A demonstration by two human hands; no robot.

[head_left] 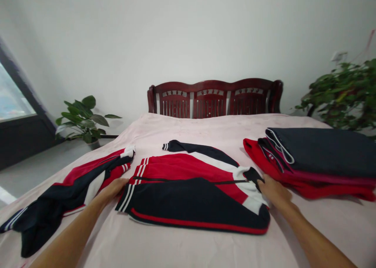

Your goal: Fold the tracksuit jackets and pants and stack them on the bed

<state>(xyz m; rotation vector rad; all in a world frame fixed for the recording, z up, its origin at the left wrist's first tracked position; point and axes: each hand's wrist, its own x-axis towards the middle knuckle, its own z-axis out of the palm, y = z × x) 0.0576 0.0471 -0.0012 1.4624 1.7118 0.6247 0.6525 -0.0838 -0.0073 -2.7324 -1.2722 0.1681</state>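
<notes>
A red, navy and white zip jacket (188,197) lies spread sideways on the bed, its collar to the right and its striped hem to the left. One navy sleeve is folded across the near side; the other stretches out on the far side. My left hand (118,186) is closed at the hem, with its fingertips partly hidden. At the collar, my right hand (274,191) pinches the fabric. A second jacket (79,186) in the same colours lies loosely crumpled to the left of my left hand.
On the right of the bed sits a stack of folded clothes (326,150), navy on top with red below. A pink sheet (205,248) covers the bed. Behind it stands a dark wooden headboard (208,99), with potted plants (85,117) on both sides.
</notes>
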